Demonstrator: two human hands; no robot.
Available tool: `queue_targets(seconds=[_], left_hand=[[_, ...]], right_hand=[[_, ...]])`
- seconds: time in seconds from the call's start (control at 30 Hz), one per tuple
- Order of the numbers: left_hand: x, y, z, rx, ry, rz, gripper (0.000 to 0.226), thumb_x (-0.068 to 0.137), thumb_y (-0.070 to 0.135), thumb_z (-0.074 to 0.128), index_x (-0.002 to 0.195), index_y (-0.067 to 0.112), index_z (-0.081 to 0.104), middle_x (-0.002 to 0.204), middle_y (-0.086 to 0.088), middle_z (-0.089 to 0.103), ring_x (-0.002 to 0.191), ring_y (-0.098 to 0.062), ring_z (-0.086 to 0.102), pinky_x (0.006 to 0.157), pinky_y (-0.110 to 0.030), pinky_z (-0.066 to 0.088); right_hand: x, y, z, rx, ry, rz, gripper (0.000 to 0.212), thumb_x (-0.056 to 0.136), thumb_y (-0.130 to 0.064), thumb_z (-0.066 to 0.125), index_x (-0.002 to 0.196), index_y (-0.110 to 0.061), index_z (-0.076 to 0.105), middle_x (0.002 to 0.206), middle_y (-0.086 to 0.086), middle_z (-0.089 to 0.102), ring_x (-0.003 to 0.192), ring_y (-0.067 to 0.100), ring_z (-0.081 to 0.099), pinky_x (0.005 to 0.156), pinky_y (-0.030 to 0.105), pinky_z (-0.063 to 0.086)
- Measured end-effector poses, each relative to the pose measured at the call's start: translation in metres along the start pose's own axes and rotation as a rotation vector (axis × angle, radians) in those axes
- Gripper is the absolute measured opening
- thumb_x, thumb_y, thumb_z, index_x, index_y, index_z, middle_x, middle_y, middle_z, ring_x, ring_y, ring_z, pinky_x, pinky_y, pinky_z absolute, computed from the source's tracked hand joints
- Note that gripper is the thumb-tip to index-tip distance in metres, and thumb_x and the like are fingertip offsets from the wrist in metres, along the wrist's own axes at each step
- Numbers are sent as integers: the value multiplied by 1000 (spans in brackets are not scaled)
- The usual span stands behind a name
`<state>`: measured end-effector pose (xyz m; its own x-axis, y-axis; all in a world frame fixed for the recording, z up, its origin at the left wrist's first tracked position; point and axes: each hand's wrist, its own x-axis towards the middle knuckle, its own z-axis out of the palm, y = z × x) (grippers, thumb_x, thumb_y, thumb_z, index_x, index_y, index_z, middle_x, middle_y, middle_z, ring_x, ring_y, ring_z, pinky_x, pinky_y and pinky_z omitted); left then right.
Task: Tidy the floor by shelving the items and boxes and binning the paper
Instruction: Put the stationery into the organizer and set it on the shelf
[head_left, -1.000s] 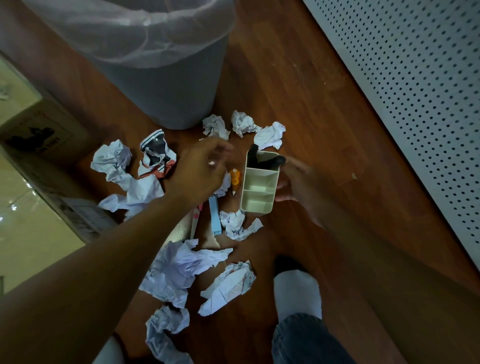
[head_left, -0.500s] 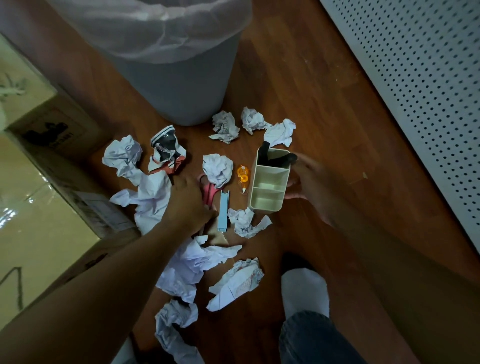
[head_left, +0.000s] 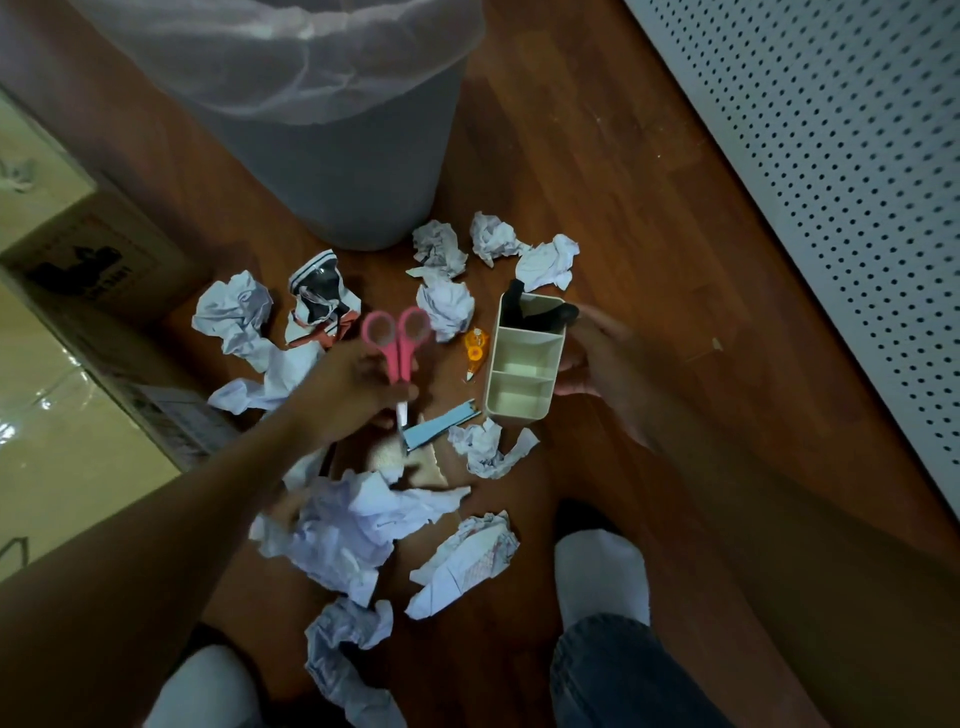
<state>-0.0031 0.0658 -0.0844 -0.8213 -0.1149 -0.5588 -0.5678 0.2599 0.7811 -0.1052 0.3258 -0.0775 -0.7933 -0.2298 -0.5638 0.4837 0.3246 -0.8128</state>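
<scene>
- The left hand (head_left: 343, 387) is holding pink scissors (head_left: 397, 343) above the floor (head_left: 597, 171); its fingers are closing around the blades near the pivot, and the two handle rings are pointing away from the person.
- The right hand (head_left: 605, 364) is gripping the right side of a cream organizer box (head_left: 524, 374); the thumb and fingers are pinching its wall.
- The organizer box is standing on the floor with three compartments; a black object (head_left: 540, 314) is lying in the far compartment.
- An orange correction tape (head_left: 475, 351) is lying just left of the organizer box.
- A light blue flat item (head_left: 441, 423) is lying on the floor near the scissor tip.
- Many crumpled papers (head_left: 363, 525) are lying scattered on the floor around both hands.
- A grey bin (head_left: 337, 171) with a clear liner is standing beyond the papers.
- Cardboard boxes (head_left: 88, 249) are sitting at the left side.
- A white perforated panel (head_left: 831, 156) is running along the right.
- Two feet in white socks (head_left: 600, 577) are showing at the bottom.
</scene>
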Motion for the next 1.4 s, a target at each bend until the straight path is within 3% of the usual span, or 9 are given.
queue_targets(seconds=[0.13, 0.23, 0.3, 0.43, 0.57, 0.77, 0.93, 1.23, 1.4], left_hand=[[-2, 30, -9, -150, 126, 174, 8, 89, 15, 69, 97, 15, 72, 84, -3, 76, 76, -20, 73, 67, -35, 60], [-1, 60, -13, -196, 218, 292, 17, 91, 22, 68, 100, 7, 73, 80, -3, 75, 72, -18, 73, 68, -29, 61], [-2, 81, -15, -166, 254, 394, 19, 91, 18, 69, 106, 7, 69, 88, -3, 75, 76, -12, 73, 70, -23, 58], [-5, 115, -18, -141, 272, 579, 28, 88, 19, 73, 109, 15, 56, 110, -8, 68, 99, -21, 71, 82, -37, 60], [-6, 137, -12, -128, 318, 712, 25, 96, 13, 62, 117, 6, 51, 112, -8, 65, 101, -12, 70, 81, -24, 58], [4, 140, 2, 7, 227, 739, 25, 87, 26, 71, 105, 12, 61, 108, -13, 68, 103, -27, 68, 92, -49, 54], [8, 141, 21, -11, 196, 750, 24, 88, 7, 70, 108, 0, 59, 97, -3, 64, 92, -5, 68, 83, -24, 56], [16, 143, 36, 86, 185, 773, 26, 84, 7, 72, 104, -4, 60, 99, -17, 66, 92, -24, 66, 85, -36, 56], [17, 133, 39, 134, 203, 760, 27, 85, 11, 72, 107, 1, 61, 101, -7, 67, 95, -16, 65, 87, -29, 55]], right_hand=[[-3, -1, 2, 5, -21, 2, 37, 98, -37, 46, 129, -27, 66, 116, 8, 72, 108, 37, 67, 81, 50, 63], [-8, 2, 1, 41, -26, -31, 40, 96, -37, 48, 130, -26, 65, 118, 11, 71, 105, 36, 67, 83, 51, 62], [-12, 5, -1, 58, -55, -60, 38, 100, -27, 48, 135, -23, 62, 120, 13, 69, 104, 33, 66, 87, 53, 60], [-15, 10, -3, 55, -69, -81, 49, 94, -17, 59, 143, -17, 54, 128, 10, 66, 108, 27, 69, 81, 41, 62], [-17, 10, -5, 69, -70, -78, 47, 100, -9, 56, 146, -15, 50, 134, 7, 64, 105, 19, 72, 82, 39, 63], [-22, 10, -7, 84, -81, -92, 48, 99, -7, 58, 146, -16, 50, 133, 5, 65, 108, 18, 71, 83, 40, 62], [-21, 11, -8, 96, -90, -95, 47, 99, -7, 59, 145, -16, 52, 134, 5, 64, 111, 20, 70, 86, 44, 62], [-21, 10, -9, 111, -107, -97, 47, 98, -7, 59, 144, -16, 52, 133, 6, 65, 112, 22, 70, 85, 42, 62], [-23, 9, -9, 107, -107, -101, 48, 98, -5, 59, 144, -17, 53, 132, 6, 65, 114, 23, 69, 84, 41, 62]])
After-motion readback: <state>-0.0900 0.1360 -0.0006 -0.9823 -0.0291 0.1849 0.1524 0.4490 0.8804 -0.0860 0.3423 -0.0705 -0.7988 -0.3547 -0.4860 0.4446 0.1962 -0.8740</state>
